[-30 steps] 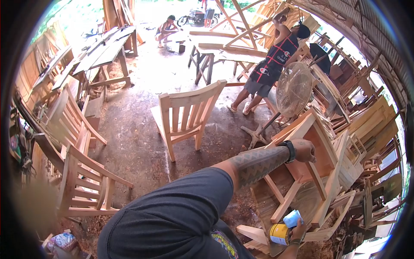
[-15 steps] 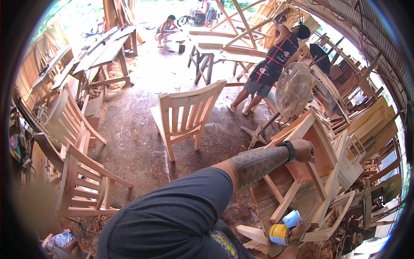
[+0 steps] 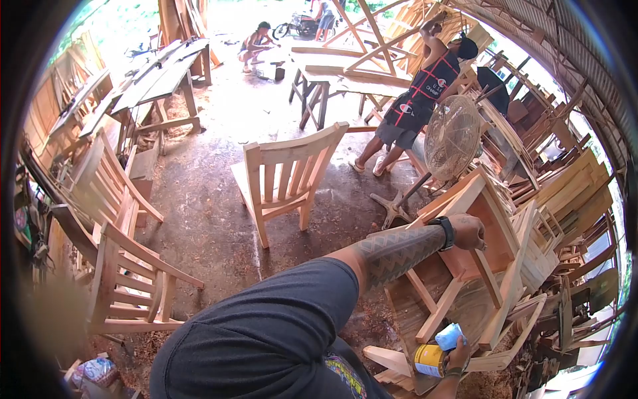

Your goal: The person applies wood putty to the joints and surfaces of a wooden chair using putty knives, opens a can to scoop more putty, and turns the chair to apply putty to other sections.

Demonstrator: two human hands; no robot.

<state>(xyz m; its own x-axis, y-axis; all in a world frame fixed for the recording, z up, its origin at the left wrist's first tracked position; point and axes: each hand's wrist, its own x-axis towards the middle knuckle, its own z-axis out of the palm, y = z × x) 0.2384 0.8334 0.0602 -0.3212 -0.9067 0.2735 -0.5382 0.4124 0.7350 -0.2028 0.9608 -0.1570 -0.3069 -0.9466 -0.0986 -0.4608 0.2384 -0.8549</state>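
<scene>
A tilted wooden chair (image 3: 484, 219) lies on the right with its legs toward me. My left hand (image 3: 469, 233), beyond a dark wristwatch, is closed against its frame, and what its curled fingers hold is hidden. Lower down, my right hand (image 3: 458, 356) is closed with its fingertips on a light blue cloth (image 3: 449, 336). A yellow can (image 3: 430, 360) touches that hand just under the cloth. Beneath the chair lies a wooden board (image 3: 405, 309).
A slatted chair (image 3: 286, 176) stands mid-floor; more chairs (image 3: 139, 286) are at left. A pedestal fan (image 3: 453, 138) is beyond the tilted chair, near a co-worker (image 3: 425, 90) by a bench (image 3: 345, 81). Another person (image 3: 254, 46) crouches farther back. Lumber (image 3: 571, 193) lines the right.
My hands, the can and the tilted chair hold almost the same positions. In the far background, the standing person has shifted slightly.
</scene>
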